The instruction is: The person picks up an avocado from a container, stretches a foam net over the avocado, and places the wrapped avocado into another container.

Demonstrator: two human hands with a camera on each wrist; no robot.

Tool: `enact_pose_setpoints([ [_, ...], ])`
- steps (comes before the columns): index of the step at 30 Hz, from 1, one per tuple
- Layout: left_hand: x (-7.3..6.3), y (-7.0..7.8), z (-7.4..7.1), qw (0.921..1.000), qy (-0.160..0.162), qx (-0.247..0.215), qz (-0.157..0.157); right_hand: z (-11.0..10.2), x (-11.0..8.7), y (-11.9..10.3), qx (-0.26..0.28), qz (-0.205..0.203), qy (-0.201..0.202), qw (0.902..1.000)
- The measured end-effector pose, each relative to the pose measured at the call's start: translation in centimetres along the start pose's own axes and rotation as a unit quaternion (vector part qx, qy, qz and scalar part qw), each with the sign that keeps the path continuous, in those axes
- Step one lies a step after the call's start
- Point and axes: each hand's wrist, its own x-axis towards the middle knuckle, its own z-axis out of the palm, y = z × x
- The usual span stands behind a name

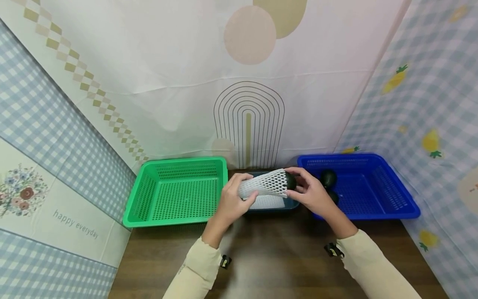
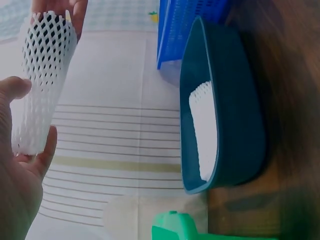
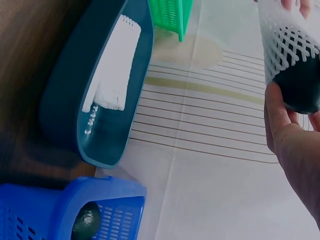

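Observation:
My left hand grips the closed-up end of a white foam net sleeve, its thumb along the near side. At the sleeve's spread right end, a dark green avocado sits partly inside the mesh. My right hand holds that end, thumb and fingers around the avocado and the net's rim. In the right wrist view, the rounded bottom of the avocado sticks out of the net. Both hands are above a dark teal bin, where more white foam nets lie flat.
On the left stands a green basket with nothing in it. To the right, a blue basket contains dark green avocados near its left side. A patterned cloth hangs behind the wooden table.

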Motion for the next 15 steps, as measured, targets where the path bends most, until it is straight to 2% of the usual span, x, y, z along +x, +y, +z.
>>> enact_pose_setpoints([
  [6,-0.06,0.62,0.48,0.9993,-0.011,-0.025,-0.027,0.34,-0.06,-0.33,-0.011,0.001,-0.008,0.9999],
  [15,-0.02,0.88,0.89,0.997,-0.063,-0.028,-0.035,0.45,0.15,-0.68,-0.046,0.01,-0.021,0.9987],
])
